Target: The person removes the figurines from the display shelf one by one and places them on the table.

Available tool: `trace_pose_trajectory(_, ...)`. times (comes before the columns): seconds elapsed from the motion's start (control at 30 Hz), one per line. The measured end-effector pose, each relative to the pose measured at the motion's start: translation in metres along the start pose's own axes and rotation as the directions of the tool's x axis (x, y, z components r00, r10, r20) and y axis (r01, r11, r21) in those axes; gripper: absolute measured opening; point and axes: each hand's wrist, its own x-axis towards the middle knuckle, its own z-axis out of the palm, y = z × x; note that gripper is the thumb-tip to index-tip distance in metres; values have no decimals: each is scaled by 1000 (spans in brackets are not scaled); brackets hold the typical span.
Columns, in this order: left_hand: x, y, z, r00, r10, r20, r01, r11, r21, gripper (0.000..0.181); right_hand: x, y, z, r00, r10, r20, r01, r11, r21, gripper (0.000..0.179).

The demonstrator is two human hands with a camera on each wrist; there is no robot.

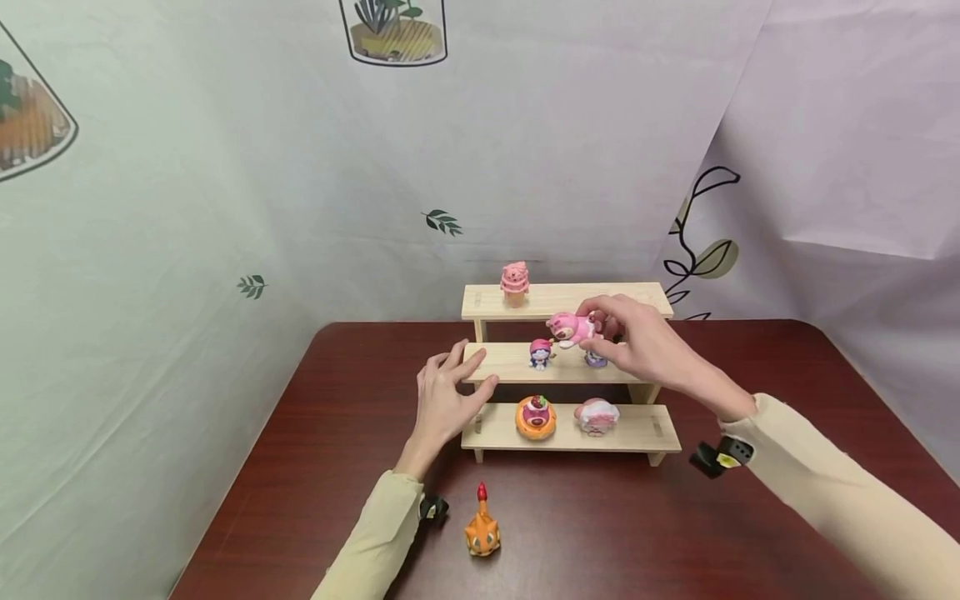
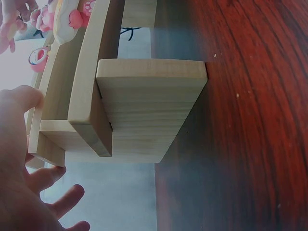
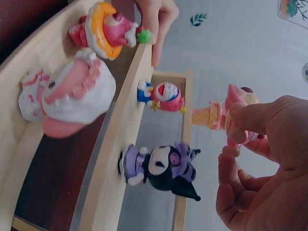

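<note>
My right hand pinches a pink bear figurine between thumb and fingers, above the middle tier of a wooden three-tier display stand. Below it on that tier is a black-and-purple figurine, mostly hidden in the head view. A small blue-and-pink figurine stands to its left. My left hand holds the left end of the middle tier, thumb at the board's edge and index fingertip against its end in the left wrist view. The other fingers are spread.
On the top tier stands a pink ice-cream-cone figurine. The bottom tier carries an orange ring figurine and a pink-and-white figurine. An orange animal figurine with a red tail tip lies on the dark red table.
</note>
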Motion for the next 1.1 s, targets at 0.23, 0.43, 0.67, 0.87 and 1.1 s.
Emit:
trace_pose_trajectory(0.23, 0, 2, -1, 1000, 3, -2, -3, 1000, 3, 49, -11, -8, 4, 1000, -20, -5, 21, 1000, 18, 34)
trace_pose_trajectory(0.43, 0, 1, 0, 1000, 4, 1, -4, 1000, 9, 49, -25, -10, 11, 998, -47, -38, 48, 998, 31, 35)
trace_pose_trajectory(0.67, -1, 2, -1, 1000, 1, 2, -1, 1000, 6, 50, -38, -17, 16, 995, -65, -69, 67, 998, 18, 35)
trace_pose_trajectory(0.87, -1, 0, 0, 1000, -1, 1, 1, 1000, 6, 50, -47, -23, 20, 994, -88, -69, 89, 996, 19, 37)
trace_pose_trajectory(1.1, 0, 1, -1, 1000, 4, -1, -4, 1000, 0, 50, -58, -28, 29, 993, -98, -61, 103, 992, 74, 36)
